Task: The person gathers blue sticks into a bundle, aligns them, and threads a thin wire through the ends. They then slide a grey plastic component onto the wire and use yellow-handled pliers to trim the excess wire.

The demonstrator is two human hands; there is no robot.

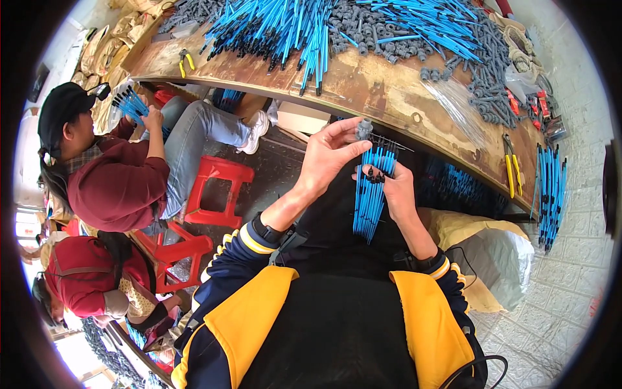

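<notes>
A grey plastic fitting (365,129) sits between the thumb and fingers of my left hand (322,157), which is closed on it. Just below, my right hand (398,190) is wrapped round a bundle of thin blue rods (369,211). Dark thin ends stick out at the top of the bundle, and small black pieces show near my right thumb. The fitting is right at the bundle's upper end; whether it touches a rod I cannot tell. Both hands are above my lap, close to the table's near edge.
The wooden table (259,71) carries heaped blue rods (285,29) and grey fittings (492,84). Yellow-handled pliers (513,167) lie at its right end. An open sack (492,253) stands at my right. On the left are red stools (220,191) and two people (116,168), one holding blue rods.
</notes>
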